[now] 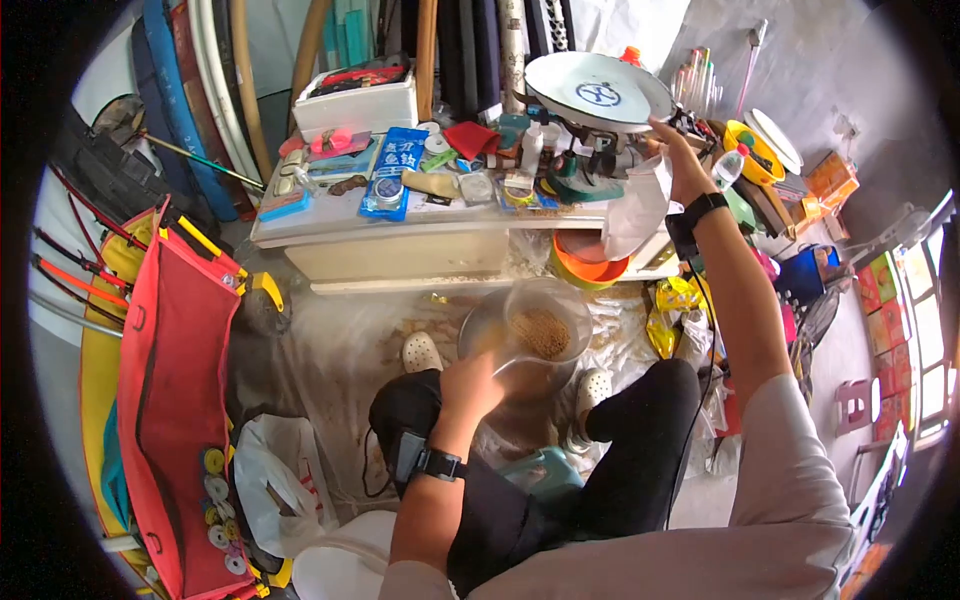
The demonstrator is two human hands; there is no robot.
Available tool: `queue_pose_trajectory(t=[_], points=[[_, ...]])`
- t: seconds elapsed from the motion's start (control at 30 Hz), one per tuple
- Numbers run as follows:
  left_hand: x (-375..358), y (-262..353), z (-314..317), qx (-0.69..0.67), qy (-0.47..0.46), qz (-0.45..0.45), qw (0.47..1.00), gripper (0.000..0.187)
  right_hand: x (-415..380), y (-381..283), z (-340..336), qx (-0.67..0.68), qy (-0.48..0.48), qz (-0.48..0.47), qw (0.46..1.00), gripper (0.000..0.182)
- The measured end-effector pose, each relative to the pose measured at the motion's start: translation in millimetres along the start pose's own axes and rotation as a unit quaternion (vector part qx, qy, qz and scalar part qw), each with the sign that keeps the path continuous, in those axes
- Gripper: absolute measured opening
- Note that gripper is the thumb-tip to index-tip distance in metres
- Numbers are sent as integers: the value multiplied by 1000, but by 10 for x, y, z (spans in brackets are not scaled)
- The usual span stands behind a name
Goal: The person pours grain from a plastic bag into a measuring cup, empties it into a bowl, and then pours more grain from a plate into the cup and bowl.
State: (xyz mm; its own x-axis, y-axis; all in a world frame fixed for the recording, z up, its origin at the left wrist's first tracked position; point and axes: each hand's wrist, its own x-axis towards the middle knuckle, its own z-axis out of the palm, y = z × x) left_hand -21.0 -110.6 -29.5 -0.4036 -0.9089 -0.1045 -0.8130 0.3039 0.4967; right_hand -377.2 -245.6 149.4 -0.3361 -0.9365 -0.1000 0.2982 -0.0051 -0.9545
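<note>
Cluttered storage room w/ a low white table (400,245) at the far side, piled w/ packets, tape and a white box (355,100); plastic sheet covers the floor in front. A red bag (170,400) stands at left.

Left hand (470,385) grips the near rim of a clear bowl (545,322) between the knees, fingers curled on it. Bowl is see-through, holds a small heap of tan grains, sits over a metal pan.

Right hand (672,160) is raised far right, closed on a clear plastic bag (635,205) hanging just under the round white scale pan (597,92). An orange bowl (590,268) sits below the bag.
</note>
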Motion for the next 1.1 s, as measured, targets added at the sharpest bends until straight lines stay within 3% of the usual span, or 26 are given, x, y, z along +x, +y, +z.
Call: queue_pose_trajectory(t=[0.03,0.1,0.17,0.2,0.33,0.4,0.43,0.5,0.53,0.6,0.67,0.73,0.8,0.87,0.9,1.03,1.1], points=[[-9,-13,17,-1,-7,4,1000,15,-73,7,-146,23,-65,40,997,25],[-4,-59,43,16,2,7,1000,14,-197,199,-441,54,-54,71,995,12],[-3,-52,23,19,-10,3,1000,13,-368,412,-667,150,-143,76,975,25],[-10,-44,15,23,-20,-4,1000,12,-543,472,-613,111,-131,54,984,36],[-43,-77,99,21,-2,9,1000,14,-982,671,-675,161,-123,70,977,36],[-57,-70,119,22,10,12,1000,14,-956,866,-866,35,-129,-13,991,33],[-61,-61,109,31,3,9,999,14,-955,974,-932,38,-128,-10,991,33],[-69,-58,121,37,0,8,999,14,-1026,1102,-945,-175,-69,-143,972,27],[-78,-52,115,38,-4,4,999,14,-1072,1130,-972,-172,-70,-138,973,27],[-88,-40,89,39,10,12,999,13,-1187,1114,-953,-362,-66,-131,920,18],[-62,-65,92,42,-3,2,999,14,-1208,1200,-998,-341,-72,-111,931,14],[-48,-55,84,39,-4,-5,999,15,-1274,1200,-1020,-484,-31,-109,867,13],[-29,-75,89,42,0,-5,999,15,-1220,1339,-1102,-489,-37,-93,867,11],[-17,-79,100,44,3,-4,999,16,-1217,1460,-1147,-485,-47,-201,850,16],[-9,-73,90,45,1,-10,999,16,-1193,1532,-1168,-501,-36,-186,844,23],[3,-57,41,52,-5,-24,998,18,-1027,1801,-1277,-545,24,-152,824,23],[4,-66,43,56,-6,-23,998,19,-976,1871,-1305,-487,-42,-28,872,23]])
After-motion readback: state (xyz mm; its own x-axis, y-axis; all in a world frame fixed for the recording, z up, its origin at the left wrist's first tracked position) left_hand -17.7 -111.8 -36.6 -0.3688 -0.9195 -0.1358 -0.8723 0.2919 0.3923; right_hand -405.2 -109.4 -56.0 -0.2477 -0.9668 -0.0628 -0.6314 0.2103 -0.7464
